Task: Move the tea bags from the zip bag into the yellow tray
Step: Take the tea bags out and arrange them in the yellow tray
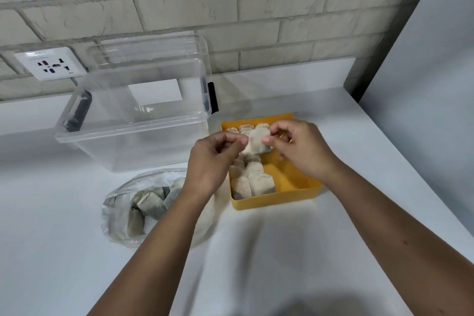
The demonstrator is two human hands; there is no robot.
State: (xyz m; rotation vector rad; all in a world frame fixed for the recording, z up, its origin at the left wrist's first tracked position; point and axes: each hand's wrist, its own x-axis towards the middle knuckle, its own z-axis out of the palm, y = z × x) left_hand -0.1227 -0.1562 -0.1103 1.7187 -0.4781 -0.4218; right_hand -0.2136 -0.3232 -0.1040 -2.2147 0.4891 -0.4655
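Observation:
A yellow tray [277,200] sits on the white counter right of centre, with several beige tea bags [252,182] lined along its left side. Above the tray, my left hand [213,159] and my right hand [297,146] each pinch an edge of one tea bag [256,142] held between them. The clear zip bag [133,208] lies open on the counter at the lower left, with several tea bags inside; my left forearm crosses its right part.
A large clear plastic storage box [133,115] with dark latches stands behind the zip bag, its lid leaning on the brick wall. A wall socket [50,63] is at the far left. The counter's right edge [410,161] runs diagonally past the tray.

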